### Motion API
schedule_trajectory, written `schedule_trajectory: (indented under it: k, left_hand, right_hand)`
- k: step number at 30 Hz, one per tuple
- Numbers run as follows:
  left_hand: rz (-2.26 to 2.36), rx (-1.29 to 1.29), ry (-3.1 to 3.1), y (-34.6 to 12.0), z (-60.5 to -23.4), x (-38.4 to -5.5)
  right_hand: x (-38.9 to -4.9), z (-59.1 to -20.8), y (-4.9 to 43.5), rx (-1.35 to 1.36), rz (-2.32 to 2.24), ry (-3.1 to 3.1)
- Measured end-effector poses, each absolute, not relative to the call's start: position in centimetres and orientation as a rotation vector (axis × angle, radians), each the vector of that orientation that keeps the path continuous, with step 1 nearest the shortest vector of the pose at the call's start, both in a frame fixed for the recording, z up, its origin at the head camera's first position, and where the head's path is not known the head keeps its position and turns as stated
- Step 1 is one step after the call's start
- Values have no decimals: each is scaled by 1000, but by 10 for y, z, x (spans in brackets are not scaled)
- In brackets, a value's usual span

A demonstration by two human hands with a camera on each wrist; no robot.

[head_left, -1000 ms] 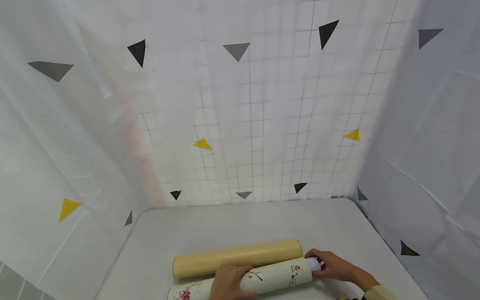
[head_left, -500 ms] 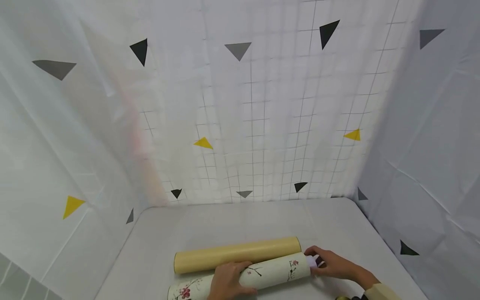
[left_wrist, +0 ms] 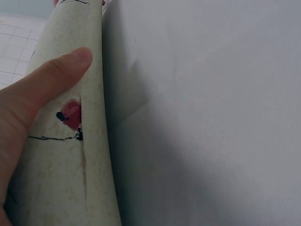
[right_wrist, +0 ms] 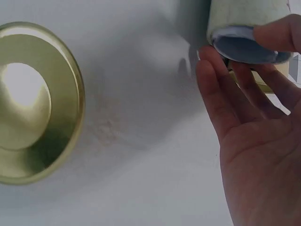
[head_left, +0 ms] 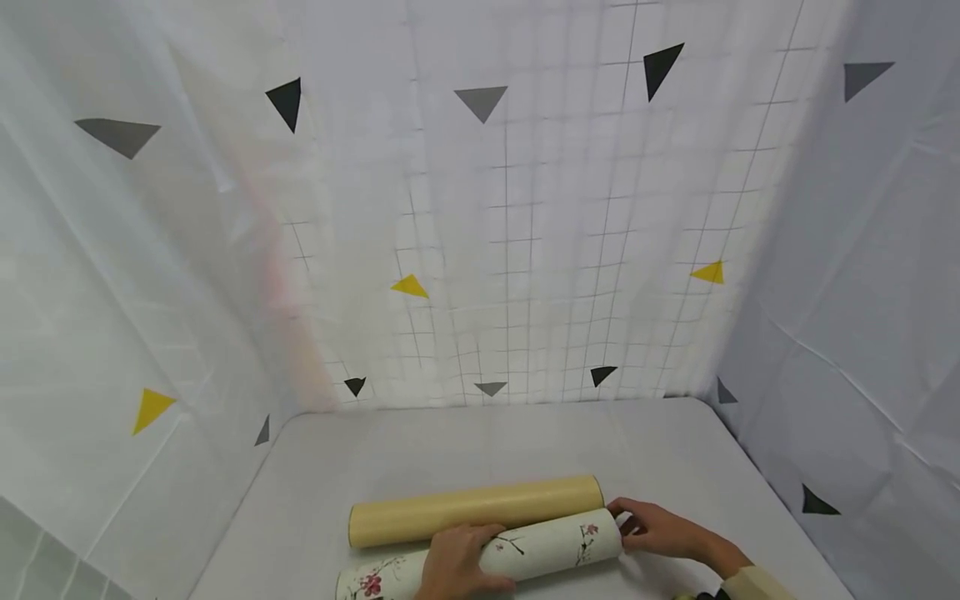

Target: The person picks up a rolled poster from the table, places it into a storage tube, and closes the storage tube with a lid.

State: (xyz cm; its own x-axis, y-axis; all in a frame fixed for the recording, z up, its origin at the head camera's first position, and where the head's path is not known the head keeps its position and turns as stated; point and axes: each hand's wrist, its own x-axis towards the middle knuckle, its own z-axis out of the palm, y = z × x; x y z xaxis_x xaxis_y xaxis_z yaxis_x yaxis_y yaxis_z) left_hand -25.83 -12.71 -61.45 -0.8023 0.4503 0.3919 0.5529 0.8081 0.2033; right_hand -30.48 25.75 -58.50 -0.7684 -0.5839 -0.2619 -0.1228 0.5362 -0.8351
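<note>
A pale tube with a plum-blossom print lies at a slant on the white table, its right end tipped toward the back. My left hand grips it around the middle; the left wrist view shows that thumb laid across the printed side. At the tube's right end is my right hand. Its thumb touches the rim and its fairly straight fingers reach behind the end. In the right wrist view a smooth lilac-white lining shows inside the mouth. Just behind lies a yellow tube, parallel and close.
A round gold lid lies on the table near my right hand. Parts of gold and black objects show at the bottom edge of the head view, by the sleeve. White sheeting with triangles hangs around the table.
The lilac-white piece that stuck out of the printed tube's right end has slid inside, out of sight in the head view. My right hand has come up against the rim. My left hand keeps its grip.
</note>
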Motion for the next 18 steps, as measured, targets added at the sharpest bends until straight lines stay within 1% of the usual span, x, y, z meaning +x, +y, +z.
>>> schedule_trajectory:
  k: [9, 18]
  left_hand:
    - [-432, -740, -2704, -127, -614, -260]
    - [-440, -756, -2683, -128, -613, -260]
  right_hand:
    - [-302, -585, 256, -597, -1215, 2220]
    - [-304, -586, 257, -547, -1301, 2120]
